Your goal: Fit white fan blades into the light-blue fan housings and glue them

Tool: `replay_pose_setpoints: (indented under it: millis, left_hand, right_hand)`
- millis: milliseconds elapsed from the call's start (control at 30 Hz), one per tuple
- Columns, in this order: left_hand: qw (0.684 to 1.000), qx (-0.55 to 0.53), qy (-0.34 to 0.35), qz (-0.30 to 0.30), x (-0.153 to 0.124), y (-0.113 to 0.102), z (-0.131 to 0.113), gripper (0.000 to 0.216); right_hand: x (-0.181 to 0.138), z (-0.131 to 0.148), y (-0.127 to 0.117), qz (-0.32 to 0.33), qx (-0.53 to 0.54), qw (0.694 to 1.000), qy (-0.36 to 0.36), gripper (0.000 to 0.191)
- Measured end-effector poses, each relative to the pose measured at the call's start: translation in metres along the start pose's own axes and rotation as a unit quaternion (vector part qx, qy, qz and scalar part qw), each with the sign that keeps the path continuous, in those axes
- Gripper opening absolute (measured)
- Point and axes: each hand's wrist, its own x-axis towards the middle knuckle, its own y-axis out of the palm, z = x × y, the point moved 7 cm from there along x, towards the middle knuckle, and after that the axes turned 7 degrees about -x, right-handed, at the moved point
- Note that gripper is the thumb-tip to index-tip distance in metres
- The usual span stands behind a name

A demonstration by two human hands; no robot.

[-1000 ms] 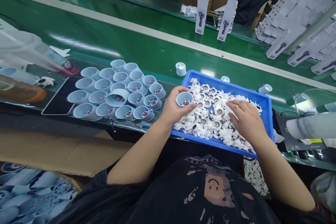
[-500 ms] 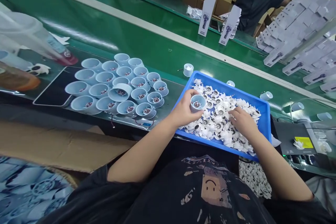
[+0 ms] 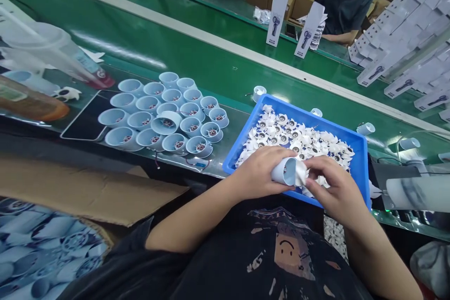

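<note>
My left hand (image 3: 258, 173) grips a pale blue cup-shaped housing (image 3: 284, 172), tipped on its side with its mouth facing right. My right hand (image 3: 333, 185) pinches a small white fan impeller (image 3: 301, 177) at the mouth of that housing. Both hands hover over the near edge of a blue tray (image 3: 360, 168) heaped with several white impellers (image 3: 298, 138). Left of the tray, several pale blue housings (image 3: 165, 119) with motors inside stand upright in a cluster on the bench.
A green conveyor belt (image 3: 197, 63) runs behind the tray, with single housings (image 3: 259, 93) standing on it. Upright white product boxes (image 3: 277, 15) and a stack of boxes (image 3: 404, 33) lie beyond. Another person (image 3: 346, 4) sits across. Brown cardboard (image 3: 80, 192) lies at near left.
My left hand brought the housing from the tray's left side down toward me and tipped it sideways. My right hand lifted an impeller out of the pile and met the housing's mouth.
</note>
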Motion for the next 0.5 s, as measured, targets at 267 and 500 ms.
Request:
replay_pose_setpoints:
  millis: [267, 500]
  left_hand:
    - [0.99, 0.109, 0.076, -0.055, -0.009, 0.0, -0.021, 0.032]
    - [0.99, 0.1, 0.051, -0.087, -0.007, -0.025, -0.005, 0.044]
  right_hand:
    - [0.019, 0.03, 0.02, -0.019, -0.206, 0.975, -0.079, 0.018]
    - [0.011, 0.034, 0.001, -0.007, -0.102, 0.99, -0.094, 0.019]
